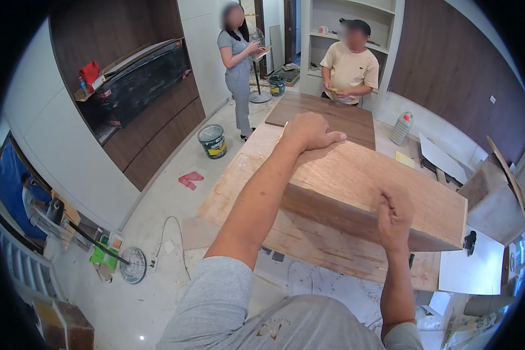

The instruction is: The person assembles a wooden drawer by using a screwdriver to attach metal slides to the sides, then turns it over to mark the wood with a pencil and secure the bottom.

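Indoors, a paint bucket point(212, 142) stands on the floor point(157, 204) near the surface point(236, 175); the left grip point(314, 132) clasps a wooden box point(361, 172) there; the right grip's point(395, 219) blurred closure is unclear.

A long, boxy wooden piece point(385, 168) lies on the worktable point(332, 248), a broad plywood face turned up. That face is light reddish tan, flat, with fine grain, and a paler strip edges the end nearest the worktable's right end. The side facing the worktable's near edge is darker brown and shaded. The piece runs lengthwise along the worktable, set back from that edge.
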Available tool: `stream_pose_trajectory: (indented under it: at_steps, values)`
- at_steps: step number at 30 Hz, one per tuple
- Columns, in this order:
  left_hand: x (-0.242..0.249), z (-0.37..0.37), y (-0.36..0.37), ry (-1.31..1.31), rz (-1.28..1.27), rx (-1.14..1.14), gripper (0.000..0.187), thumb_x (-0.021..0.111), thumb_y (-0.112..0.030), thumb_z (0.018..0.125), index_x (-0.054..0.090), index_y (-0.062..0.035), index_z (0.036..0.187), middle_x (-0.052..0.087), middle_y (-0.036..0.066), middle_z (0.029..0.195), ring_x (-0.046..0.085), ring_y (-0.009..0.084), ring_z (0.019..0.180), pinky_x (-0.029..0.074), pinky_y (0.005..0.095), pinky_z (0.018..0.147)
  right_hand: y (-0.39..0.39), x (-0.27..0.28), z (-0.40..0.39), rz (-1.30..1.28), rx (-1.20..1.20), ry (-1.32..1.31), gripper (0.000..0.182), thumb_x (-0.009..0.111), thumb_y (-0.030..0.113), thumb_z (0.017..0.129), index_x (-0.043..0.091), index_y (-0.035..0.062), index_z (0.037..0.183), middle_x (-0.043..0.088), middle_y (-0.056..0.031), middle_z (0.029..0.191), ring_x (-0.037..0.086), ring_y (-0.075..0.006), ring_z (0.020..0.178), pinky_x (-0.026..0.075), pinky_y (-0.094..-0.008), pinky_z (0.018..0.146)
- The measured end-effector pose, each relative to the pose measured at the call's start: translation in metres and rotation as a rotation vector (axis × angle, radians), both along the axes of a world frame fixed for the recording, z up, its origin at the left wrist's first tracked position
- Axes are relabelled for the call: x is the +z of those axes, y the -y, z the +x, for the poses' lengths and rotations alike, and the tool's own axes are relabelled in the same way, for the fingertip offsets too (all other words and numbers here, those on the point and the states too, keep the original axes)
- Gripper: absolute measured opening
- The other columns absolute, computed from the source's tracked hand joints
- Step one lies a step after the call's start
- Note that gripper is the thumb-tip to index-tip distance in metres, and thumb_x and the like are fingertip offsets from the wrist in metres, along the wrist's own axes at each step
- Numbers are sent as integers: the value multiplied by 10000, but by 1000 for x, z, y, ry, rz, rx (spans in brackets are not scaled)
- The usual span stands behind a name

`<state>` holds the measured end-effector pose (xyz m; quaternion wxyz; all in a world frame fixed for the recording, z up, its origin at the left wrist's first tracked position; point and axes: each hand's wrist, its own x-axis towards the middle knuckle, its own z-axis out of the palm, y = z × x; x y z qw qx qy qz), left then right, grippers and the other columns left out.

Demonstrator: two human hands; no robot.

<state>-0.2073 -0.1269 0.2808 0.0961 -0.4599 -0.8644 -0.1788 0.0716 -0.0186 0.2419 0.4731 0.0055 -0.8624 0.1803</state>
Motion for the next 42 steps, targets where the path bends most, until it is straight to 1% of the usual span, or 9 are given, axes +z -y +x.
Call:
stream_pose_trajectory:
  at_steps: [3,6,9,11,16,19,22,29,42]
  values:
    - [11,7,3,43,-83,33,675,542,-699,796,764,-63,831,707,191,887,672,356,890,522,446,796,-28,-17,28,-46,-245,-26,232,559,-14,867,650,4,1080,610,-150,912,606,-280,780,497,-378,700]
    - [10,6,2,34,-95,23,686,535,-700,799,762,-54,822,706,196,878,673,352,894,520,448,790,-68,-34,60,-477,-285,-13,271,525,-29,918,640,-3,1162,603,-81,998,599,-179,875,486,-288,772]
    - [14,8,2,58,-110,36,700,531,-707,801,760,-46,825,704,201,886,672,354,899,522,444,798,-112,-50,93,-517,-378,-139,271,506,12,959,629,-3,1200,633,-99,1062,618,-197,961,486,-301,862]
    - [11,5,2,59,-102,37,702,529,-715,801,761,-53,836,705,194,891,672,355,900,524,442,799,-141,-52,124,-212,-624,-105,271,497,71,988,621,-4,1216,653,-128,1104,623,-215,1031,471,-318,931]
    - [5,0,-2,91,-113,46,682,530,-724,801,767,-87,859,709,176,908,673,351,910,527,446,807,-222,-79,197,-315,-917,-240,361,549,231,990,616,-55,1200,663,-148,1115,624,-228,1045,454,-316,956]
    - [6,2,-1,78,-124,49,660,540,-723,796,772,-109,864,711,165,915,673,345,919,528,449,811,-261,-102,231,-739,-654,-124,430,571,326,978,622,-37,1201,660,-131,1112,631,-223,1014,474,-330,915]
    - [8,3,-2,96,-109,45,652,542,-725,794,774,-120,874,711,159,923,672,343,924,528,448,811,-227,-86,204,-1339,-422,-376,446,581,376,970,623,4,1212,655,-112,1114,633,-216,987,491,-341,872]
    - [-2,-7,-8,68,-56,37,684,523,-733,801,769,-99,868,708,170,890,675,351,884,524,450,782,-222,-100,196,-1323,-171,-483,550,627,462,932,577,7,1235,639,-128,1165,630,-230,1054,501,-377,917]
    - [-5,-4,-11,-57,-33,-23,697,496,-693,840,735,-39,827,672,227,773,659,390,763,487,472,681,-234,-119,201,-1254,-244,-473,482,549,428,983,621,6,1202,644,-81,1130,614,-184,1021,482,-357,932]
